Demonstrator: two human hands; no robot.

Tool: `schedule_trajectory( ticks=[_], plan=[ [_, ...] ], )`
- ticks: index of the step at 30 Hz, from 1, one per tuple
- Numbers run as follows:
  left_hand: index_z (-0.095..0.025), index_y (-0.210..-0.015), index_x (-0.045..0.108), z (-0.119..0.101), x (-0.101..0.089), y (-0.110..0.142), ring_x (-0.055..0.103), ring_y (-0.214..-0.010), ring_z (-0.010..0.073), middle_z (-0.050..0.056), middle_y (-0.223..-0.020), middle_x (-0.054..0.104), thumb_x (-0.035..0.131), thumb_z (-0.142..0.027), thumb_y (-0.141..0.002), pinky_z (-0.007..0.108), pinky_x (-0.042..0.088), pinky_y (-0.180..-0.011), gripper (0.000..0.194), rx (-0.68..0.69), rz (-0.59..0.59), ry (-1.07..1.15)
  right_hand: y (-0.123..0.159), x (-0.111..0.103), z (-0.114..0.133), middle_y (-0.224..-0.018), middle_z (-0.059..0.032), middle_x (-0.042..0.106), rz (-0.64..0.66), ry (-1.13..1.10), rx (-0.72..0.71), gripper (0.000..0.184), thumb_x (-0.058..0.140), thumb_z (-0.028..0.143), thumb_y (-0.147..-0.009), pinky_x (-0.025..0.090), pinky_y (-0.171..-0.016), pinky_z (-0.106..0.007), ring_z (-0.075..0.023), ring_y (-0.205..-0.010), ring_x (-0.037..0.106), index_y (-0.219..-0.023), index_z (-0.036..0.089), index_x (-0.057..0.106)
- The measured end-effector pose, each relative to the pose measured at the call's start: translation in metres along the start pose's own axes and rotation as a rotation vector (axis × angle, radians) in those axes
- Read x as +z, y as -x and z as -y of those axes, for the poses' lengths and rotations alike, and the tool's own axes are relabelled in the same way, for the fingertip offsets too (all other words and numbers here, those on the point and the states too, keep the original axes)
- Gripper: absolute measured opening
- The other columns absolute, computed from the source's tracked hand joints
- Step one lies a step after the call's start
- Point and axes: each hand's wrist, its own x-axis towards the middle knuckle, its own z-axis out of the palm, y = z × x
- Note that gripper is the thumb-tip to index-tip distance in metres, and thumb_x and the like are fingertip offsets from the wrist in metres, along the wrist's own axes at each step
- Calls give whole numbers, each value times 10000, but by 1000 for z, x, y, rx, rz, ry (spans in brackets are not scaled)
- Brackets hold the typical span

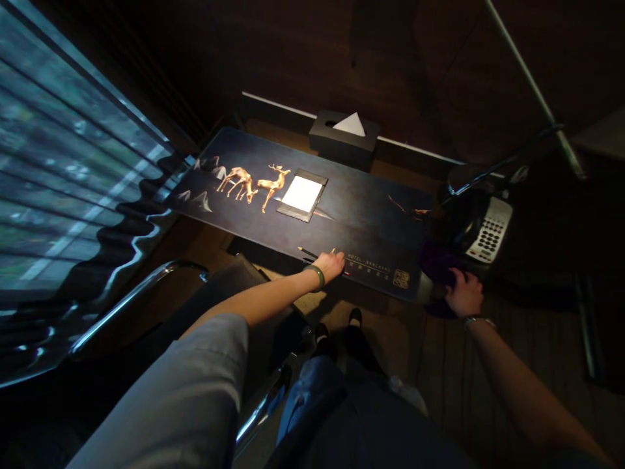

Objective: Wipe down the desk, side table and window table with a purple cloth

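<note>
My left hand is closed at the front edge of a dark desk mat printed with golden deer. A slim black pencil with a light tip pokes out to the left of this hand. A second light tip and a small red end show close to its fingers, most of which are hidden. At the mat's right end, my right hand grips a dark purple cloth pressed against the desk's corner. Deep shadow hides part of the cloth.
A notepad in a dark holder lies mid-mat. Behind it stands a tissue box. A telephone sits right, beneath a metal lamp arm. A chair with chrome arms is at left, near the curtained window.
</note>
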Motion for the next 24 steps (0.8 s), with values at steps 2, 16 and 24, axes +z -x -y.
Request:
schedule_trajectory(
  ticks=[2, 16, 24],
  plan=[
    [0, -1194, 630, 3, 2, 1, 669, -1061, 355, 243, -1191, 610, 236, -83, -996, 461, 557, -777, 448, 38, 9, -7, 2, -2, 7, -1464, -193, 391, 6, -16, 40, 558, 532, 280, -926, 470, -958, -489, -409, -1281, 462, -1479, 239, 464],
    [-105, -1112, 732, 31, -39, -28, 670, -1088, 304, 178, -1165, 708, 532, -214, -891, 375, 541, -888, 317, -286, -158, 172, 26, -11, 17, -1462, -274, 362, -15, -198, 87, 542, 372, 297, -993, 390, -867, -478, -365, -1284, 411, -1508, 152, 455],
    [-203, -1145, 751, 56, -86, -24, 655, -1065, 206, 56, -1174, 731, 512, -136, -841, 286, 510, -880, 393, -368, -367, 296, 103, 3, 274, -1434, -144, 486, 64, -325, -637, 550, 524, 79, -873, 351, -1064, -490, -323, -1296, 425, -1387, 259, 604]
  ],
)
